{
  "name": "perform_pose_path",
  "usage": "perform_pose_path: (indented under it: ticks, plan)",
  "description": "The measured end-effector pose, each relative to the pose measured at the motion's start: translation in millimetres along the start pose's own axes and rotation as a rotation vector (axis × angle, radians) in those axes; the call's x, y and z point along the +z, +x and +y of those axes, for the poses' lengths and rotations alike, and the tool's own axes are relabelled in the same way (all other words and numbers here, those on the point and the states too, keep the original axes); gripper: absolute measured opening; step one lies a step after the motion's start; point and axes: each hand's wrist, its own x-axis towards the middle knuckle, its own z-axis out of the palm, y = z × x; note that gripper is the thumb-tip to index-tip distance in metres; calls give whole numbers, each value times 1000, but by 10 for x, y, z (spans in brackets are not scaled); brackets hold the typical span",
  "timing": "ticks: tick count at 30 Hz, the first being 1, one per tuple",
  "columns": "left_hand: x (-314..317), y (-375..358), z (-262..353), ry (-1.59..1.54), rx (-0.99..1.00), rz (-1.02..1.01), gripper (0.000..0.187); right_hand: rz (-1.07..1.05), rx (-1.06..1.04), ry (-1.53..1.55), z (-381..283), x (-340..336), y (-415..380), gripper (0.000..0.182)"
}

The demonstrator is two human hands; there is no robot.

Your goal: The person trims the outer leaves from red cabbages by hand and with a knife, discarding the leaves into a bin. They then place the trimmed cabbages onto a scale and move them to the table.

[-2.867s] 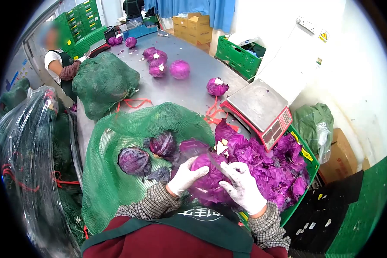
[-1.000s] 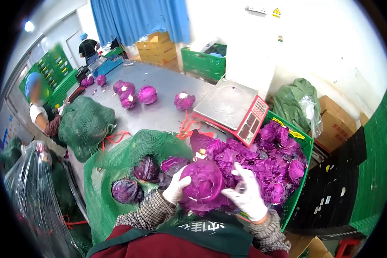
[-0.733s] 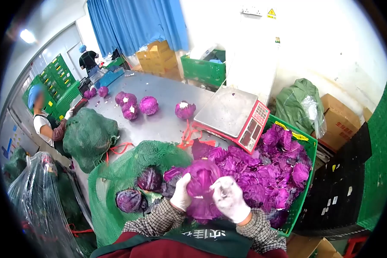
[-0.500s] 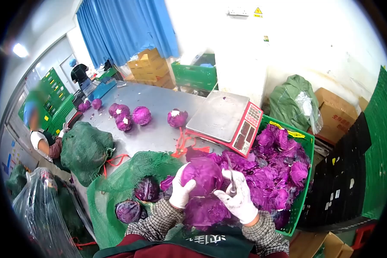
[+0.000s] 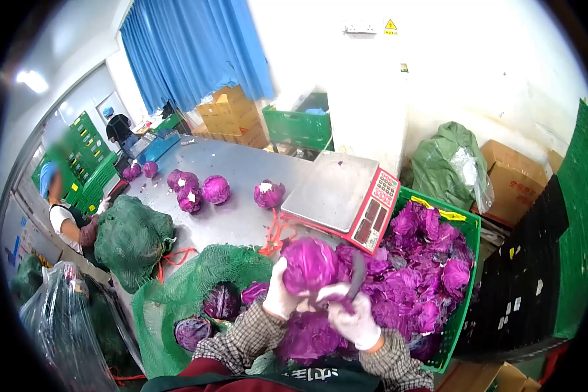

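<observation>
A round, glossy purple cabbage (image 5: 309,264) is held up above the green crate (image 5: 462,281) heaped with crinkled purple leaves (image 5: 415,274), the gloved left hand (image 5: 279,292) cupping its side, the gloved right hand (image 5: 353,313) closed around a curved knife (image 5: 357,277), beside an open green mesh sack (image 5: 196,294) holding darker cabbages (image 5: 221,302).

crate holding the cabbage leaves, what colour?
Green, with yellow labels on the rim; the crate shows in the head view, right of the hands.
</observation>
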Motion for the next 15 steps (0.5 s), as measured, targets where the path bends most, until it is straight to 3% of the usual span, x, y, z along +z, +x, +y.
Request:
perform_pose_path:
  ticks: [3, 4, 6, 8, 9, 10, 12, 14, 15]
  plan:
    - [9, 507, 98, 24, 105, 117, 71, -218, 155, -173, -206, -17, -302, 32]
    - [-17, 739, 123, 43, 183, 183, 66, -188, 265, -12, -137, -120, -419, 35]
    - [-180, 1261, 127, 354, 378, 190, 64, -74, 101, -459, 0, -373, -608, 40]
    - [-346, 1753, 94, 627, 404, 218, 66, 58, -72, -900, 80, -633, -709, 48]
    - [-255, 1869, 116, 638, 363, 238, 68, 3, -183, -1120, 8, -738, -728, 55]
    - [-188, 1940, 127, 606, 274, 259, 67, 127, -114, -1119, -63, -730, -784, 45]
    - [-272, 2146, 267, 711, 141, 235, 71, 119, -63, -1061, -18, -836, -981, 47]
    - [-445, 2325, 425, 840, 2, 113, 80, 174, 167, -783, -5, -787, -1064, 46]
    - [-554, 2368, 465, 930, 12, 185, 76, 195, 278, -637, 2, -729, -1093, 45]
